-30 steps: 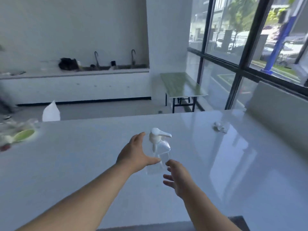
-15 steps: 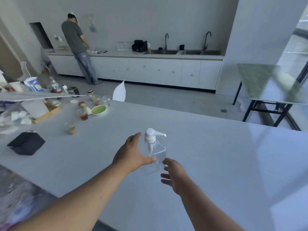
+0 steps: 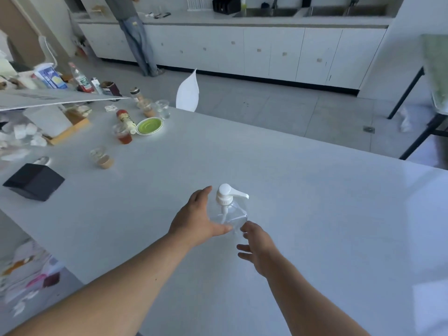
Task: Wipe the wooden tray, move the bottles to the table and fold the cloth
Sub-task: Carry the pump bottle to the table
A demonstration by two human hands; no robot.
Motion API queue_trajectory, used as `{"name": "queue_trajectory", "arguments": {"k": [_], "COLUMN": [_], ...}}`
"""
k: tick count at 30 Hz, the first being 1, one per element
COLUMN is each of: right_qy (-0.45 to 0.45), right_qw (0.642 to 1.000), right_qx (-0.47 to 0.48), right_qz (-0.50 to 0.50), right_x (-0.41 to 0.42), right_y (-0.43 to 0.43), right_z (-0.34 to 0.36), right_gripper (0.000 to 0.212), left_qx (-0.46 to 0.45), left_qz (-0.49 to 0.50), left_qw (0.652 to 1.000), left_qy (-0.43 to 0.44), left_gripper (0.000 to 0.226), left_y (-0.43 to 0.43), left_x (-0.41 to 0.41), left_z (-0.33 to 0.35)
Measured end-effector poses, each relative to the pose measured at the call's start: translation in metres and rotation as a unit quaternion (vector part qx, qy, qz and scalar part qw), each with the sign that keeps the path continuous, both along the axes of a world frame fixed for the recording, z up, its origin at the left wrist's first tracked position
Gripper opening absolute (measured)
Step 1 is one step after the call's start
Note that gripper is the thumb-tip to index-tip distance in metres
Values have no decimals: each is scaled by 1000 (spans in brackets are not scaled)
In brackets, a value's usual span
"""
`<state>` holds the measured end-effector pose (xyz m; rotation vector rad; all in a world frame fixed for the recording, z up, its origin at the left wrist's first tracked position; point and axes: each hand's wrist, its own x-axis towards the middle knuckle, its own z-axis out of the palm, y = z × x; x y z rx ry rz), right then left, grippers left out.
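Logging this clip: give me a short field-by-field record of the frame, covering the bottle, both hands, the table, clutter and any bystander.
bottle: clear pump bottle, white pump head, upright on the table
left hand: left hand cupped against the bottle's left side
right hand: right hand open, fingertips near the bottle's base; contact unclear
table: white table, bare around the bottle
clutter: far left end has a green saucer, plastic cups, a black box
wooden tray: one at the left edge, partly hidden
bystander: person standing at the back counter

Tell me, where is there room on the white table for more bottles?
Lots right of the pump bottle, out to the table edge, and between the hands and the black box. The far left, around the green saucer and cups, is crowded.
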<state>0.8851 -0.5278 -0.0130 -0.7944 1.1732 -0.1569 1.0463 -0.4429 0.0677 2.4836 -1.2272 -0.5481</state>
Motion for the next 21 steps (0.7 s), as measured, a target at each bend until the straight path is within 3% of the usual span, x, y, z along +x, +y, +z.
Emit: {"name": "queue_trajectory", "arguments": {"k": [3, 9, 13, 17, 19, 21], "right_qy": [5, 10, 73, 195, 279, 351], "right_qw": [1000, 999, 989, 926, 867, 807], "right_qx": [1, -23, -124, -310, -397, -456], "right_qz": [15, 22, 45, 86, 109, 136], "right_x": [2, -1, -18, -63, -94, -126], "right_y": [-3, 2, 13, 35, 54, 76], "right_z": [-10, -17, -5, 22, 42, 64], "right_gripper": [66, 66, 58, 51, 55, 65], "left_qx": [10, 7, 24, 92, 118, 108], "left_qz": [5, -1, 29, 48, -3, -79], "left_qw": [1000, 998, 997, 995, 993, 991], "left_qy": [26, 59, 68, 8, 5, 8], "left_gripper": [132, 146, 148, 103, 79, 73], "left_y": [-2, 0, 16, 47, 65, 79], "left_x": [2, 10, 13, 11, 2, -17], "left_z": [-11, -19, -16, -3, 8, 20]}}
